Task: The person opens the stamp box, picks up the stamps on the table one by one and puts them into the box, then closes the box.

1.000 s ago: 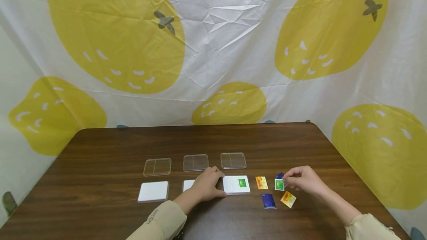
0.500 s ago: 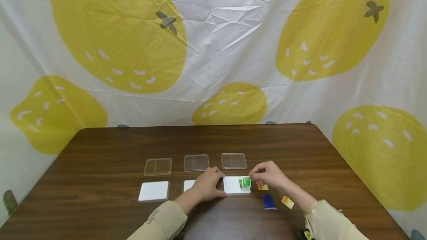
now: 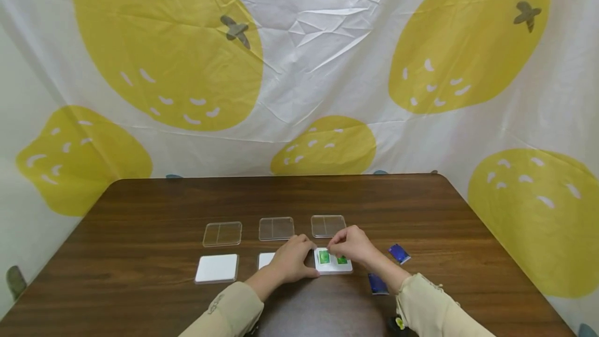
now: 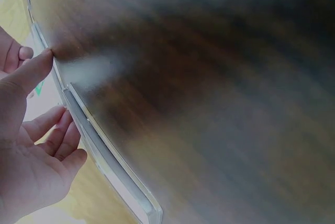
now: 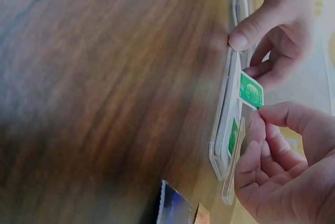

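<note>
In the head view my right hand [image 3: 354, 245] pinches a green stamp [image 5: 251, 91] by its edge, over the left half of a flat clear case with a white insert [image 3: 333, 268]. Another green stamp [image 3: 342, 260] lies on that insert's right half. My left hand [image 3: 294, 258] holds the same case at its left end, thumb on the near edge and fingers on the far side. Two blue stamps lie to the right, one farther back [image 3: 399, 254] and one nearer [image 3: 378, 284]. An orange stamp [image 5: 202, 214] shows partly in the right wrist view.
A white-filled case [image 3: 216, 268] sits at the left, and a middle one [image 3: 265, 259] is partly behind my left hand. Beyond them lie three clear lids, left [image 3: 222, 234], middle [image 3: 276, 228] and right [image 3: 327, 226]. A patterned cloth [image 3: 323, 92] hangs behind the table.
My right hand has carried the green stamp leftward from the loose stamps to above the case's left half. The right arm now covers the orange stamps in the head view. My left hand stays put.
</note>
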### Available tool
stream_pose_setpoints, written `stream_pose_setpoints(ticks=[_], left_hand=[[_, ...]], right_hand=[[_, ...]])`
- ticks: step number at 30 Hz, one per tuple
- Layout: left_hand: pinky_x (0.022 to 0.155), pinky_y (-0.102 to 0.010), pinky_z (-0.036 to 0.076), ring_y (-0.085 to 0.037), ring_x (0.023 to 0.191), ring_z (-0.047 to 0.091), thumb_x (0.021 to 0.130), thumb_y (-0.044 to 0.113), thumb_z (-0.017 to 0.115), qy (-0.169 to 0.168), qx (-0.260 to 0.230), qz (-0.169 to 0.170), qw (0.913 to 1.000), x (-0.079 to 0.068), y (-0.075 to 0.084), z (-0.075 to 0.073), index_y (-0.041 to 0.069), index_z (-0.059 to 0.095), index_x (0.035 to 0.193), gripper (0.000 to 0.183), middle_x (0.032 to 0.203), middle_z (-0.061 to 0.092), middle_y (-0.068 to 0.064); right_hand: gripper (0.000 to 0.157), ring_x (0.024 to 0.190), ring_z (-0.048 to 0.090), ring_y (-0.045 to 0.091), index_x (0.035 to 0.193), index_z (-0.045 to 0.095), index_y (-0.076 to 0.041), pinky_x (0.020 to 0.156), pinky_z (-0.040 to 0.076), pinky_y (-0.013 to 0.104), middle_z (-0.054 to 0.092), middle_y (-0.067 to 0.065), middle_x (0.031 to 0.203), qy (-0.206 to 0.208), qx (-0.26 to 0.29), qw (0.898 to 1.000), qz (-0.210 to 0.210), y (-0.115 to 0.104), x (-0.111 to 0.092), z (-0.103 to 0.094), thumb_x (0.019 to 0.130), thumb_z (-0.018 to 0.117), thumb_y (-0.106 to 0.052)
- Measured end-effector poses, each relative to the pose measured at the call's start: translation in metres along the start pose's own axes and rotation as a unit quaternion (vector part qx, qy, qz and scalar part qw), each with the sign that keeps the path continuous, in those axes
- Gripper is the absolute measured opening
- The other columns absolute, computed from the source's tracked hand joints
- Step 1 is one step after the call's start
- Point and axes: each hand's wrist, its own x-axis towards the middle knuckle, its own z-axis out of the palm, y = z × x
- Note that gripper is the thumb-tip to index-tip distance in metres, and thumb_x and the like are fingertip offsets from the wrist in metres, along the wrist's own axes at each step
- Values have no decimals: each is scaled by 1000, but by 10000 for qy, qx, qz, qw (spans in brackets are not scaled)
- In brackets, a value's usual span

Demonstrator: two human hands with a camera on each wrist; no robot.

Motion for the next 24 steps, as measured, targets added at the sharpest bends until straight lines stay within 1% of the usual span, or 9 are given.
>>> stream_pose_setpoints(ticks=[2,6,9,13,17,24], left_hand=[[72,-26,45,-17,89,51,66,35,79,0,-14,-14,10000,0,0,0,5,64,104,51,95,56,-1],[72,-27,45,-17,89,51,66,35,79,7,-24,-36,10000,1,-1,1,5,64,104,51,94,56,-1],[72,-27,45,-16,89,51,66,36,78,-5,-41,-51,10000,1,-1,1,6,64,105,51,95,56,-1],[72,-26,45,-16,89,50,66,36,78,-32,-46,-76,10000,1,-1,1,6,64,105,52,95,56,-1],[72,-26,45,-16,89,50,66,36,78,-27,-37,-58,10000,0,-1,1,6,64,105,51,95,56,-1],[71,-27,45,-16,89,51,67,35,78,-47,-49,-67,10000,0,0,1,5,64,106,51,95,56,-1]], right_hand=[[7,47,48,6,73,69,3,45,37,18,54,-4,51,70,-155,9998,-59,-1,0,2,71,66,-3],[5,48,49,5,70,70,-2,46,38,20,59,-1,54,211,-734,9967,-268,-1,0,5,70,68,-6],[5,50,48,4,67,69,-4,46,38,20,61,-1,57,324,-1198,9909,-521,-1,1,6,70,68,-8],[5,50,45,3,64,68,-7,46,36,19,61,-2,56,449,-1587,9834,-754,0,1,8,69,68,-8],[5,50,44,2,64,68,-8,47,35,18,61,-3,56,552,-1794,9777,-941,1,1,10,68,68,-7],[6,51,44,1,62,67,-8,49,36,17,61,-4,56,611,-2018,9690,-1290,2,2,13,67,69,-5]])
